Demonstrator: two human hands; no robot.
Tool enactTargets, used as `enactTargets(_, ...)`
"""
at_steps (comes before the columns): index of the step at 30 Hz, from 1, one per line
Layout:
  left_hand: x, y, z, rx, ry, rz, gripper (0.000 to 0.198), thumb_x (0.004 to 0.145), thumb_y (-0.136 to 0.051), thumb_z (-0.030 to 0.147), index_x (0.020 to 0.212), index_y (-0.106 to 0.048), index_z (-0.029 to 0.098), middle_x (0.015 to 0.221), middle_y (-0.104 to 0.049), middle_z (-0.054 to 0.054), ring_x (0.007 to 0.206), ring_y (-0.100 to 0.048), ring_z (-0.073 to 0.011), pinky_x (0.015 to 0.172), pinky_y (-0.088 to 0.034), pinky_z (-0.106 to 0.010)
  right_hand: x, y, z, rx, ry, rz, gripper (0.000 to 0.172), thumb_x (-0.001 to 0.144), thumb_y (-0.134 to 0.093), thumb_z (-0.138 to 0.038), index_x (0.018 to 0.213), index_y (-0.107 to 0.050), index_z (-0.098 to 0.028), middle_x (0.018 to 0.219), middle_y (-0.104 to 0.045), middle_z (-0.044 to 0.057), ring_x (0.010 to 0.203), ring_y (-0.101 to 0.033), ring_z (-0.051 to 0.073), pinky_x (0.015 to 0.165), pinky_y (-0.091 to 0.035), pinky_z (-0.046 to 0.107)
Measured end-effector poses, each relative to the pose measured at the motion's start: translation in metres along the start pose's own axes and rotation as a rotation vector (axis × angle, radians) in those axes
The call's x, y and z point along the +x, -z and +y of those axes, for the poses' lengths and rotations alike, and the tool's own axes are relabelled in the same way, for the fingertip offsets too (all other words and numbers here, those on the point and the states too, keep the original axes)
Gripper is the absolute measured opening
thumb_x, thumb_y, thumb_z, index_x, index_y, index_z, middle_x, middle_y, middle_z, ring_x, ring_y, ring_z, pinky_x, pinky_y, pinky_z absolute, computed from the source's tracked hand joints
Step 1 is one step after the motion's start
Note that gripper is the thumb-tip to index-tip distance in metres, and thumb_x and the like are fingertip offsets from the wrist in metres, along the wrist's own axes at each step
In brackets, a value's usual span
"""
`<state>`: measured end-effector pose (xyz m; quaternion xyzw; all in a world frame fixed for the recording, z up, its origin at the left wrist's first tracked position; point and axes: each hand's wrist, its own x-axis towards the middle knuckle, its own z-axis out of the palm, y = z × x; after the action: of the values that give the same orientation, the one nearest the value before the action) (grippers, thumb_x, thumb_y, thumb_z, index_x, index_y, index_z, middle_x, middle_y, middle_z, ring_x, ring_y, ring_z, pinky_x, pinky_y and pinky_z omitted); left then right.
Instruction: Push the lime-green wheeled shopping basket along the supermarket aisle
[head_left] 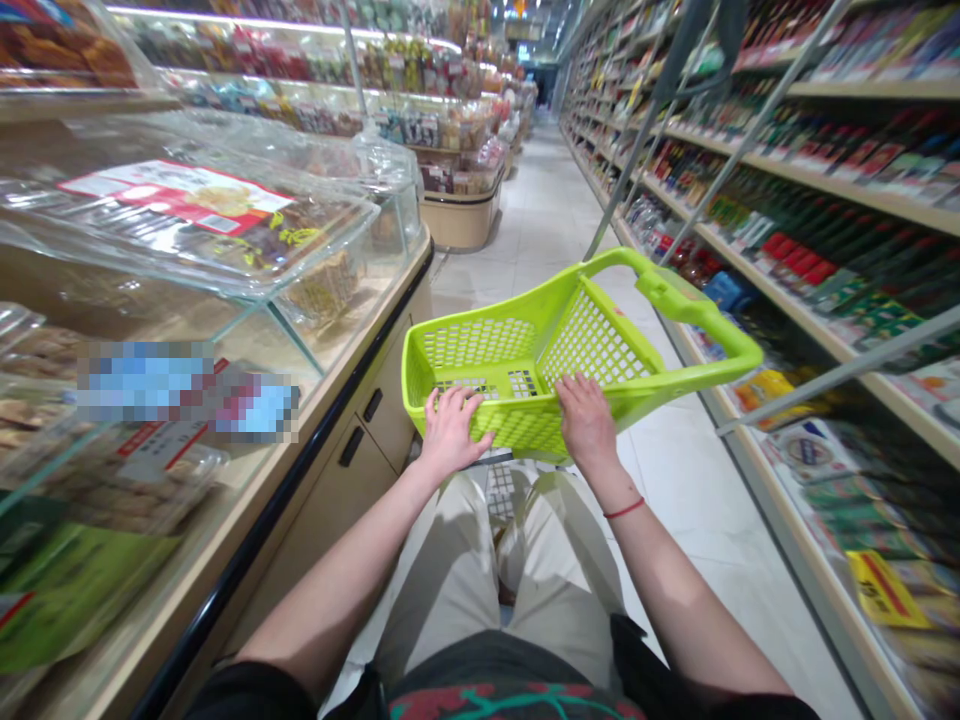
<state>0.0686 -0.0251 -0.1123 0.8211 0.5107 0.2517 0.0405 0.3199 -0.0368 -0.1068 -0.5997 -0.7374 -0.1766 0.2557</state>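
L hand [452, 425] & R hand [589, 420] both gripping lime-green plastic shopping trolley [521, 432], fingers curled over its near rim; basket prob. light, stiff, bit slick, not fragile; handle [690, 305] looks best hold; trolley directly under & just beyond both hands; display tabletop [345, 365] left of trolley, stocked shelves [825, 325] right.

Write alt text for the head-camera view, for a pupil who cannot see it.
A person's left hand and right hand rest on the near rim of a bright green shopping basket in a store aisle. Packaged goods crowd a display counter on the left; stocked shelves line the right.
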Motion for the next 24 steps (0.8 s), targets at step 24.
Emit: enactTargets(24, -0.002, 0.003, 0.000, 0.065, -0.027, -0.037, 0.059, 0.077, -0.066, 0.044, 0.130, -0.053, 0.025, 0.138, -0.056, -0.009, 0.138, -0.040, -0.0300, 0.122, -0.010, -0.055, 0.006, -0.011, -0.037, 0.149, 0.128, -0.139, 0.042, 0.091, -0.046, -0.005, 0.127, -0.064, -0.016, 0.135, -0.063, 0.011, 0.132, -0.053, 0.023, 0.117, -0.033, 0.047)
